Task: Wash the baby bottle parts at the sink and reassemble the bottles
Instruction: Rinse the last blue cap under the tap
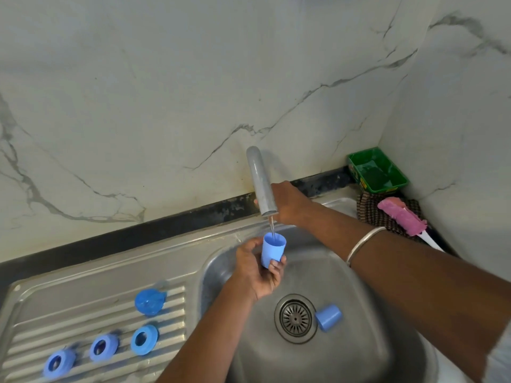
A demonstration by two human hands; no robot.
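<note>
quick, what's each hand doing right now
Left hand: grips the blue cap under the tap's stream.
Right hand: reaches behind the tap; its fingers are hidden, so its grip cannot be told.

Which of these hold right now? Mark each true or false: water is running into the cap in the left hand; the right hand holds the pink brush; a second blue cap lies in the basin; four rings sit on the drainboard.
1. Water from the tap runs into the blue cap held by the left hand. True.
2. The right hand holds the pink brush. False: it is behind the tap; the brush lies on a cloth by the sink.
3. A second blue cap lies beside the drain. True.
4. Four rings sit on the drainboard. False: three rings, plus a different blue part.
</note>
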